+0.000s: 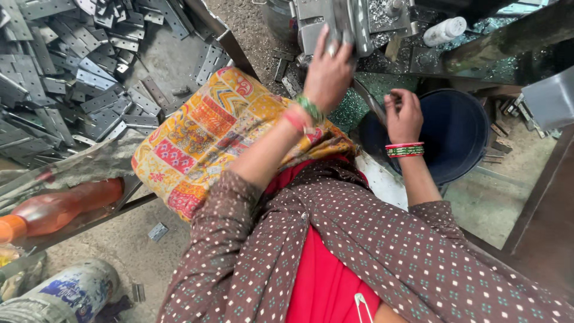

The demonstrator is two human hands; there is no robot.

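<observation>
My left hand [327, 70] reaches up to a grey metal machine fixture [344, 24] at the top centre and its fingers grip a flat metal plate there. My right hand [403, 113] hovers above a dark blue bucket [460, 134], fingers curled; whether it holds a small part I cannot tell. Both wrists wear red and green bangles. Below them is my brown dotted shirt over red cloth.
A tray full of several grey perforated metal plates [72, 66] lies at the upper left. A patterned yellow and red cushion [203, 131] sits beside it. An orange plastic bottle [57, 209] and a paint bucket [66, 296] are at the lower left. Metal shavings cover the machine bed.
</observation>
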